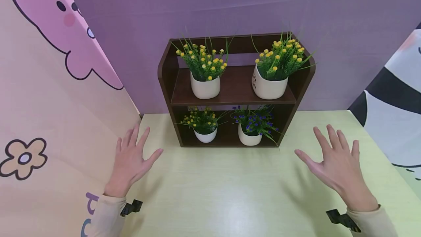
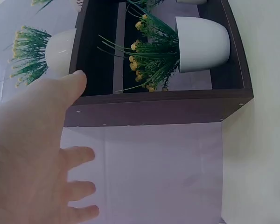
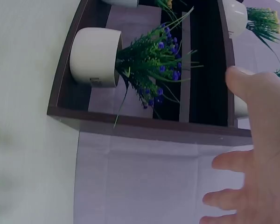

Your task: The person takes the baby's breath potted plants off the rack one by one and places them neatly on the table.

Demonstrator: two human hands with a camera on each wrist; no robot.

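Shelf, dark brown, two-tiered, stood upper centre on the desk. White pots sat two per tier, probably for even display; yellow flowers in three, blue-violet in one. Left hand, lower left, and right hand, lower right: empty, fingers spread, apart from it.

Cartoon-printed panels flank a purple cloth backdrop and a pale tabletop in a booth-like nook, home or studio unclear, where potted flowers dress a dark two-tier shelf.
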